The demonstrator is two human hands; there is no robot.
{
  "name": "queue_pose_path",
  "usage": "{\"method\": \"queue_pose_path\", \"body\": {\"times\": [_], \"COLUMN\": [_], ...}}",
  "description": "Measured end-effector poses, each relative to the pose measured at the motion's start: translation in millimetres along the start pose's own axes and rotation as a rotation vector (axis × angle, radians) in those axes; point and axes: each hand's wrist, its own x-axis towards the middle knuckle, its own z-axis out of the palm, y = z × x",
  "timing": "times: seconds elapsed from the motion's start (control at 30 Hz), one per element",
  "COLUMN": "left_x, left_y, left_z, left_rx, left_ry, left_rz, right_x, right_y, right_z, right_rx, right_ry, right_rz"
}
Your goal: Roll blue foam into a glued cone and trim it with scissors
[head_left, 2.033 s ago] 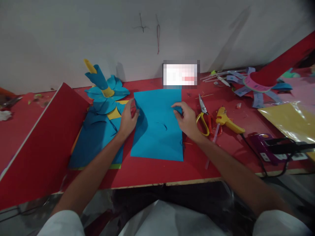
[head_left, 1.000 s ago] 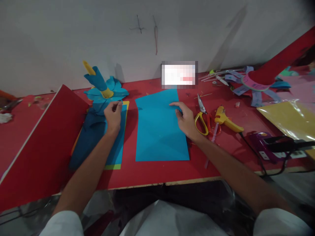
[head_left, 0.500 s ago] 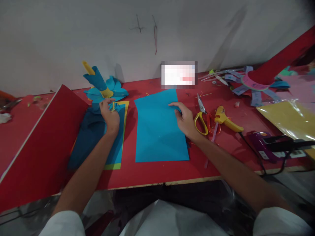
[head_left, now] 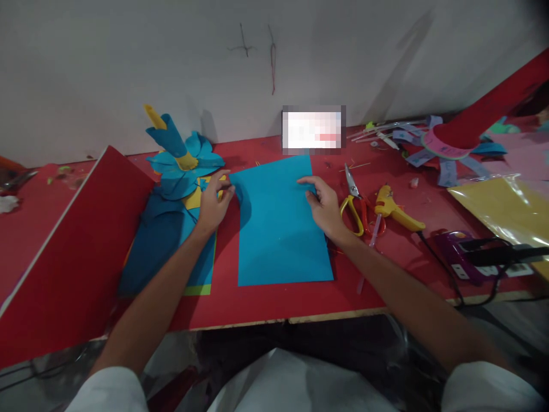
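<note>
A blue paper sheet [head_left: 278,234] lies on the red table in front of me, its top edge slanting and its upper left corner pointed. My left hand [head_left: 215,200] is at that corner, thumb and forefinger curved and apart; whether they touch the paper is unclear. Over the sheet's upper right edge is my right hand [head_left: 323,201], forefinger stretched out and thumb apart, with nothing gripped. Left of the sheet are blue paper pieces [head_left: 160,243] and small yellow paper [head_left: 193,199]. Behind them stands a blue paper flower [head_left: 203,153] with a rolled blue and yellow centre.
Right of the sheet lie yellow-and-red-handled scissors [head_left: 352,197] and a yellow glue gun [head_left: 397,210] with its cord. Farther right are a purple device [head_left: 457,257] and a yellow wrapped pack [head_left: 501,203]. A red board [head_left: 72,263] leans at left. A blurred bright rectangle [head_left: 313,130] stands against the wall.
My left hand has moved right, from the small paper pieces by the flower to the sheet's upper left corner. The sheet has shifted slightly; my right hand has hardly moved.
</note>
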Motion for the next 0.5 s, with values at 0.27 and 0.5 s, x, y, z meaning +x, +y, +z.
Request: {"method": "queue_pose_path", "body": {"times": [0.27,0.5], "left_x": [0,-1], "left_y": [11,17], "left_z": [1.5,-0.2], "left_rx": [0.023,0.016], "left_ry": [-0.019,0.048], "left_rz": [0.048,0.044], "right_x": [-1,-1], "right_y": [-3,-3], "right_z": [-2,-1], "right_rx": [-0.047,-0.100], "right_ry": [-0.056,-0.022], "right_rz": [0.033,-0.057]}}
